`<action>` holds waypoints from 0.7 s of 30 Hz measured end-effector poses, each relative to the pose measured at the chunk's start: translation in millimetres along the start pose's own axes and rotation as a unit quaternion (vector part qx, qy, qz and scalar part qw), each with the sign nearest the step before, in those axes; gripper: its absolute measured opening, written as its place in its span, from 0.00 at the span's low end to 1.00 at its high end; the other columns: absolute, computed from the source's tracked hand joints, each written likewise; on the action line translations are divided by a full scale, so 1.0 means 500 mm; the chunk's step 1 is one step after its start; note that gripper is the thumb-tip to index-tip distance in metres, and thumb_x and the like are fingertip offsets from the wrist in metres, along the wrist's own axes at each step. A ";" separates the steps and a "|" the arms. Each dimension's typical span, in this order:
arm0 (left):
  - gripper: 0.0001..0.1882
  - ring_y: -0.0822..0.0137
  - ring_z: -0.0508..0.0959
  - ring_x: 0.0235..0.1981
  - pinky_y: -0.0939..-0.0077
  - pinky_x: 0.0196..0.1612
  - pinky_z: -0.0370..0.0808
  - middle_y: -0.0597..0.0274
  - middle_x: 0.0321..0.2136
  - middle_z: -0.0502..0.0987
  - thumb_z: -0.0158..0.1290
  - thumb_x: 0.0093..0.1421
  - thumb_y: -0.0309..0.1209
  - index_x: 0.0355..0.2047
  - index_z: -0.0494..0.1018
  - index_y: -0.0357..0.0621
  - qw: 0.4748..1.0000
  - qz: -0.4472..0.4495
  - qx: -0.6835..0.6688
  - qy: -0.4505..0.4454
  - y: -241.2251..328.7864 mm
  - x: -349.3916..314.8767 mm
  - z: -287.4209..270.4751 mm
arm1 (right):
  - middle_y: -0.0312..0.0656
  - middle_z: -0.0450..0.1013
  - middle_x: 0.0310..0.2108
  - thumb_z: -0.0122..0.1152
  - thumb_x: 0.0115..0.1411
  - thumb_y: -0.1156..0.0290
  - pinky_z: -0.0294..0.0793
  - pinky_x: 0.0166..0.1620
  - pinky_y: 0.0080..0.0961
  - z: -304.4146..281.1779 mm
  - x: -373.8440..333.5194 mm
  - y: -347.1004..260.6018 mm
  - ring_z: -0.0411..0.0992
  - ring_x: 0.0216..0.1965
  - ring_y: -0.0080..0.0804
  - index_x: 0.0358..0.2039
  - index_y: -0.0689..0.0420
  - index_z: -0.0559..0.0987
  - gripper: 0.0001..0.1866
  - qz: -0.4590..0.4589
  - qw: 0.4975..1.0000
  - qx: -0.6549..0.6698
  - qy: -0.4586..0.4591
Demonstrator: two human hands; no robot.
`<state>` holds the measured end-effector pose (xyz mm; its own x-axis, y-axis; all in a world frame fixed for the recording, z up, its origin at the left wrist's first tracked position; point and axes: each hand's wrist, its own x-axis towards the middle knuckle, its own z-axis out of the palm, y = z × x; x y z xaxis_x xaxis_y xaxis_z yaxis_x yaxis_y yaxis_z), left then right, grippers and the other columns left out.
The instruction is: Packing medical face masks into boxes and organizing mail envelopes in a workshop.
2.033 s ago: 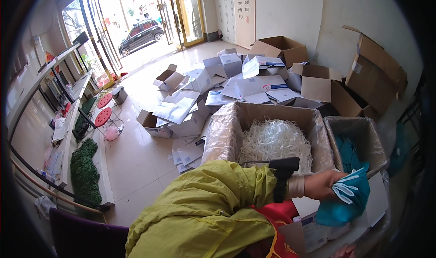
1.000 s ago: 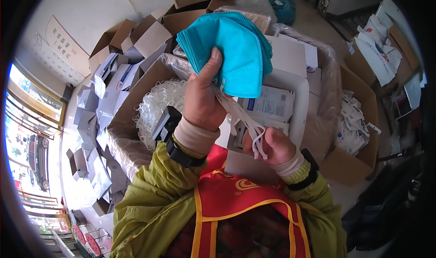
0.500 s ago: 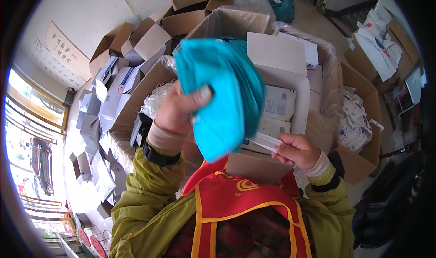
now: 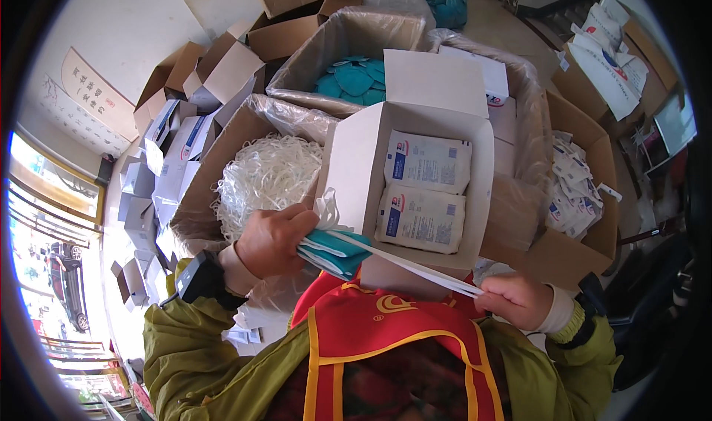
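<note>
My left hand (image 4: 274, 243) is closed around a folded teal cloth piece (image 4: 335, 253) with white edges, just in front of an open white carton. A white strap (image 4: 426, 270) runs from the folded piece across the carton's near side. Its far end is pinched in my right hand (image 4: 517, 301), at the lower right. More of the strap loops up above my left fingers. Inside the carton (image 4: 354, 165) lie white printed packets (image 4: 429, 161), two visible on top.
Left of the carton, a plastic-lined box holds a heap of white straps (image 4: 268, 170). Behind it, another lined box contains teal pieces (image 4: 354, 80). A brown box with small white packets (image 4: 575, 187) stands at right. Empty cartons (image 4: 178, 150) are piled at left.
The teal cloth, larger and blurred before, is now a small folded bundle lower down in my left hand. My right hand has moved right and down, and the strap now stretches between both hands.
</note>
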<state>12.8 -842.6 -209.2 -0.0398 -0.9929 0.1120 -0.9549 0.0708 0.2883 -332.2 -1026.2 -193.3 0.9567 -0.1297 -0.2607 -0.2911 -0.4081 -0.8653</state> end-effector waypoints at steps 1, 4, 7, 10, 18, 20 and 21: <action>0.16 0.51 0.77 0.24 0.62 0.26 0.74 0.58 0.27 0.74 0.61 0.45 0.35 0.31 0.68 0.45 1.000 0.001 0.002 0.001 -0.014 -0.009 0.000 | 0.44 0.74 0.26 0.51 0.65 0.66 0.72 0.33 0.29 -0.001 -0.019 -0.006 0.75 0.29 0.38 0.30 0.60 0.75 0.11 0.023 1.000 -0.001 0.004; 0.15 0.57 0.80 0.26 0.67 0.28 0.76 0.57 0.32 0.78 0.61 0.50 0.33 0.36 0.72 0.44 0.978 -0.158 0.129 0.030 -0.097 -0.042 0.003 | 0.40 0.72 0.22 0.50 0.65 0.65 0.68 0.27 0.24 -0.020 -0.085 0.008 0.71 0.22 0.30 0.28 0.60 0.74 0.13 0.075 0.996 0.000 0.048; 0.15 0.65 0.82 0.31 0.73 0.34 0.78 0.59 0.38 0.80 0.59 0.56 0.30 0.44 0.74 0.43 0.961 -0.212 -0.100 0.150 -0.169 -0.057 -0.037 | 0.35 0.67 0.19 0.51 0.64 0.65 0.60 0.20 0.17 -0.066 -0.131 0.069 0.63 0.17 0.22 0.28 0.59 0.73 0.12 0.193 0.923 0.264 0.205; 0.17 0.68 0.79 0.40 0.74 0.45 0.76 0.60 0.41 0.78 0.55 0.59 0.26 0.49 0.71 0.34 0.753 -0.197 -0.570 0.264 -0.110 -0.001 -0.057 | 0.33 0.63 0.18 0.51 0.64 0.65 0.52 0.17 0.13 -0.037 -0.048 0.076 0.57 0.15 0.16 0.29 0.58 0.71 0.11 0.040 0.876 0.425 0.223; 0.24 0.61 0.79 0.44 0.68 0.50 0.77 0.53 0.45 0.76 0.55 0.61 0.33 0.54 0.65 0.36 0.530 -0.043 -0.823 0.201 0.066 0.104 -0.047 | 0.38 0.69 0.25 0.49 0.66 0.55 0.58 0.18 0.12 -0.026 0.220 0.048 0.62 0.18 0.17 0.31 0.60 0.71 0.18 -0.082 0.857 0.483 0.160; 0.24 0.62 0.79 0.44 0.68 0.50 0.76 0.54 0.46 0.76 0.55 0.61 0.34 0.54 0.65 0.37 0.504 -0.013 -0.845 0.181 0.099 0.124 -0.031 | 0.37 0.70 0.26 0.50 0.65 0.50 0.58 0.19 0.10 -0.018 0.284 0.025 0.63 0.20 0.15 0.34 0.60 0.74 0.22 -0.078 0.890 0.430 0.126; 0.24 0.63 0.78 0.44 0.68 0.50 0.76 0.55 0.46 0.76 0.55 0.62 0.35 0.55 0.65 0.37 0.497 -0.027 -0.843 0.206 0.127 0.139 -0.028 | 0.36 0.71 0.26 0.50 0.64 0.47 0.59 0.19 0.11 0.000 0.309 0.047 0.65 0.21 0.15 0.37 0.60 0.75 0.25 -0.207 0.932 0.226 0.194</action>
<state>-46.5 -906.0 -169.8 0.3674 -0.9186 0.1459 0.6648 0.3690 0.6495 -191.2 -1055.8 -253.9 0.8867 -0.3988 0.2340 0.2180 -0.0858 -0.9722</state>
